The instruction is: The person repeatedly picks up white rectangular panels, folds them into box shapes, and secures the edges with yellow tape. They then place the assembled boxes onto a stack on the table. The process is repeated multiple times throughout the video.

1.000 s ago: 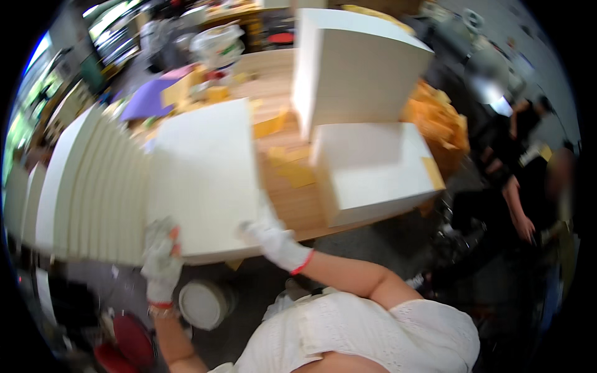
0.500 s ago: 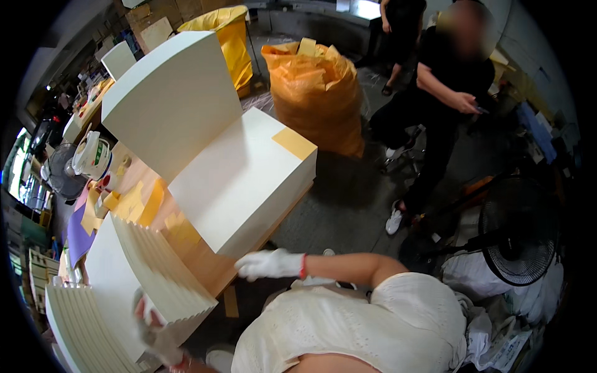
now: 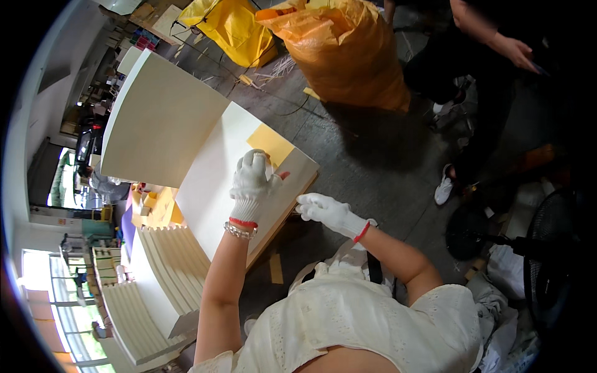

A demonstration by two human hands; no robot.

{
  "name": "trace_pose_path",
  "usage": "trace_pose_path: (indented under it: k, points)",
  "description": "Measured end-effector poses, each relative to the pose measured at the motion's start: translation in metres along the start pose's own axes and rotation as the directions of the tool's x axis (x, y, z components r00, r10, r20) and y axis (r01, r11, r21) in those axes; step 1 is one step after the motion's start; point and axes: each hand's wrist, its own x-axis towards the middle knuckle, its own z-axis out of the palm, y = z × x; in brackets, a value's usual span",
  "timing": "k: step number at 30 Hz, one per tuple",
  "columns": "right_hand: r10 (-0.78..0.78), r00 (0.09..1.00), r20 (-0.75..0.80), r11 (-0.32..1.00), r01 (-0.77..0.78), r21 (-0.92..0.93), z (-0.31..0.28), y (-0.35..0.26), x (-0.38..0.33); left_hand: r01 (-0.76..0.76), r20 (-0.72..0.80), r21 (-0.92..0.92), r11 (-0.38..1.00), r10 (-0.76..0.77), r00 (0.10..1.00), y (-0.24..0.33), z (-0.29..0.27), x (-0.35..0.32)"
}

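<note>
My left hand (image 3: pixel 250 177), in a white knit glove, is over a flat white panel (image 3: pixel 208 165) on the table. Its thumb stands apart from the bent fingers, and nothing shows in its grasp. A yellow sheet (image 3: pixel 272 144) lies on the panel just beyond those fingers. Off the table's near right edge, my right hand (image 3: pixel 326 211), also gloved, points its fingers left and appears to hold nothing. Behind the flat panel stands a large upright white panel (image 3: pixel 165 118) with a curved top edge.
Stacked white curved-edge panels (image 3: pixel 171 264) sit at the table's near left. An orange sack (image 3: pixel 345 59) and a yellow bag (image 3: pixel 233 31) stand on the floor beyond. A seated person (image 3: pixel 485 99) is at the right, near a black fan (image 3: pixel 547 248).
My left hand has moved from the panel stack at the near left to above the flat panel. My right hand has shifted right, off the panel's corner. The view has turned.
</note>
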Motion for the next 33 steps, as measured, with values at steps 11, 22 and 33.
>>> trace_pose_path:
  k: [11, 22, 33]
  points:
    - [-0.012, 0.996, 0.084, 1.000, 0.010, 0.028, -0.039, 0.031, 0.022, -0.001, 0.003, -0.137, 0.991, 0.002, 1.000, -0.005, 0.010, 0.010]
    - [0.065, 0.992, 0.111, 0.994, -0.074, 0.077, -0.036, 0.011, 0.027, 0.114, 0.058, -0.244, 0.963, -0.103, 0.993, -0.009, 0.009, 0.014]
    - [0.122, 0.983, 0.136, 0.991, -0.129, 0.038, -0.031, 0.023, 0.030, 0.153, 0.096, -0.260, 0.954, -0.132, 0.987, -0.009, 0.005, 0.016]
